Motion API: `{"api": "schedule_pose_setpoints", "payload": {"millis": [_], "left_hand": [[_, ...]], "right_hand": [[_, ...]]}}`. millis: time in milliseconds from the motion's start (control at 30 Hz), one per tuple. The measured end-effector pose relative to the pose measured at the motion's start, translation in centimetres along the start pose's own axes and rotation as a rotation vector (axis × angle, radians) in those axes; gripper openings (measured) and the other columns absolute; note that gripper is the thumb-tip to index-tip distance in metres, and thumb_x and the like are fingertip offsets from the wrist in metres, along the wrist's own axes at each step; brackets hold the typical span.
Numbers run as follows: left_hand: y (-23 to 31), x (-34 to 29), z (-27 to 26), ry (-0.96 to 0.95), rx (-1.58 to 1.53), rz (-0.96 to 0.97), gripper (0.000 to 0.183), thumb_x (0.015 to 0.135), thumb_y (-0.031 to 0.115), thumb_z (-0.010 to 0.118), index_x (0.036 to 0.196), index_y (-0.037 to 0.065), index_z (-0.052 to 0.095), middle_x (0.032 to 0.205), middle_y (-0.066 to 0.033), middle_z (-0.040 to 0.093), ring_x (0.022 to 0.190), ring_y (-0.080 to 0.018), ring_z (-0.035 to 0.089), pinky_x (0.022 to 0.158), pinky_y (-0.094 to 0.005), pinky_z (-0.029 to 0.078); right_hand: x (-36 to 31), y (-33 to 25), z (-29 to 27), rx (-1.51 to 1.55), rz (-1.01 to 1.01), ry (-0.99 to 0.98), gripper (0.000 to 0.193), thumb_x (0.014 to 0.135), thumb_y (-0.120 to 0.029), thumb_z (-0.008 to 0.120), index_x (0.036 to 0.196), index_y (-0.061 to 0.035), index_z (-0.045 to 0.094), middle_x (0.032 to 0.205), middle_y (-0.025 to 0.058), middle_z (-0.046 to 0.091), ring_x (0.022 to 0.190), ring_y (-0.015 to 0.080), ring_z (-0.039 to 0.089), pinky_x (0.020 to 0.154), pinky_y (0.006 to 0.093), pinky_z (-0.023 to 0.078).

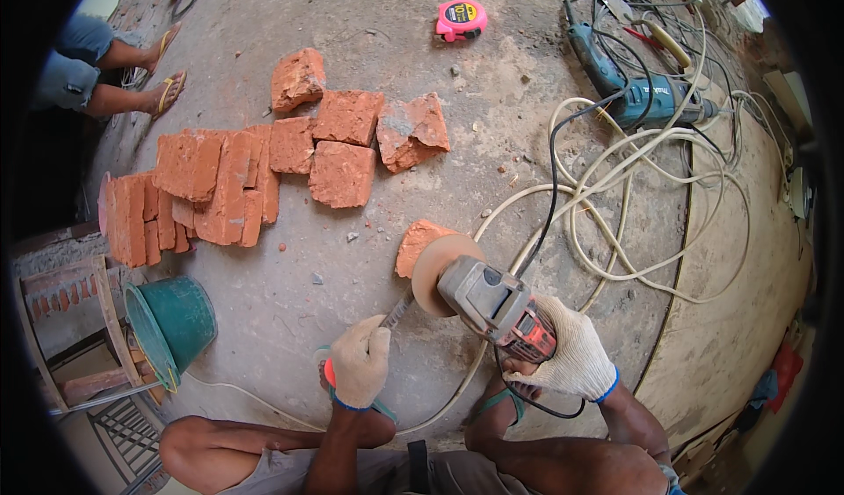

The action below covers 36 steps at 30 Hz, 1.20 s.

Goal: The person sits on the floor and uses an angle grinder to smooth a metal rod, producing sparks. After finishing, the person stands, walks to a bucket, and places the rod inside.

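My right hand (571,345), in a white knitted glove with a blue cuff, is closed around the rear body of a grey, black and red angle grinder (497,302). Its round disc (444,271) overlaps a piece of red brick (420,243) on the floor; whether they touch, I cannot tell. My left hand (362,363), gloved alike, closes on a dark ridged rod (399,310) that points up toward the disc. An orange-red end (330,373) shows on the far side of that fist. Whether the rod joins the grinder is hidden.
Cut bricks (215,183) lie stacked ahead to the left, beside brick pieces (343,174). A green bucket (180,323) lies tipped at left. Rightward are coiled pale cables (615,258) and a teal power drill (633,95). A pink tape measure (461,20) and another person's feet (167,90) are farther off.
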<state>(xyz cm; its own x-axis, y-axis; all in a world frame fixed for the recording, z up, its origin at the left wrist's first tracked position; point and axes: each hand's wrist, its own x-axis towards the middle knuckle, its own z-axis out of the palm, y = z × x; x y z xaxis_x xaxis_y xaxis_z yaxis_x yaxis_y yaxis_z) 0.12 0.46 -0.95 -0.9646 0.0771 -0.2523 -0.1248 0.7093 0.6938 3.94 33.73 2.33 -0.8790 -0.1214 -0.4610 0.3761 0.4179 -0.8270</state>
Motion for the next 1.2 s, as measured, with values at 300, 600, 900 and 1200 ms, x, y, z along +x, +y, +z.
{"api": "schedule_pose_setpoints", "payload": {"millis": [300,600,900,1200], "left_hand": [[-0.1,0.1,-0.2,-0.016,-0.007,-0.062,0.033,0.105,0.017,0.056,0.114,-0.004,0.080,0.077,-0.0095,0.067,0.071,-0.0187,0.065,0.069,-0.0362,0.053],[0.7,0.3,-0.8,-0.091,-0.149,-0.190,0.031,0.108,0.016,0.057,0.113,-0.005,0.080,0.079,-0.0132,0.070,0.068,-0.0186,0.066,0.067,-0.0372,0.054],[0.7,0.1,-0.6,-0.120,-0.190,-0.242,0.030,0.109,0.015,0.057,0.111,-0.004,0.080,0.074,-0.0112,0.068,0.065,-0.0176,0.064,0.065,-0.0359,0.053],[0.3,0.0,-0.3,-0.151,-0.180,-0.201,0.027,0.108,0.012,0.058,0.111,-0.005,0.079,0.072,-0.0102,0.066,0.065,-0.0161,0.063,0.063,-0.0354,0.052]], "right_hand": [[-0.2,0.3,-0.1,0.045,0.055,0.016,0.099,0.072,-0.039,0.102,0.152,-0.0004,0.058,0.126,0.0224,0.076,0.117,0.0322,0.078,0.101,0.0411,0.060],[-0.5,0.0,-0.2,0.049,0.047,0.009,0.097,0.072,-0.038,0.101,0.151,-0.0005,0.058,0.126,0.0222,0.076,0.116,0.0335,0.078,0.101,0.0415,0.061],[0.0,0.0,0.2,-0.026,-0.003,-0.004,0.092,0.071,-0.043,0.100,0.145,-0.0017,0.063,0.120,0.0223,0.076,0.110,0.0385,0.078,0.096,0.0436,0.062],[0.1,0.4,0.4,-0.021,0.013,-0.008,0.093,0.070,-0.044,0.101,0.145,-0.0031,0.063,0.121,0.0217,0.076,0.112,0.0393,0.078,0.096,0.0443,0.062]]}}
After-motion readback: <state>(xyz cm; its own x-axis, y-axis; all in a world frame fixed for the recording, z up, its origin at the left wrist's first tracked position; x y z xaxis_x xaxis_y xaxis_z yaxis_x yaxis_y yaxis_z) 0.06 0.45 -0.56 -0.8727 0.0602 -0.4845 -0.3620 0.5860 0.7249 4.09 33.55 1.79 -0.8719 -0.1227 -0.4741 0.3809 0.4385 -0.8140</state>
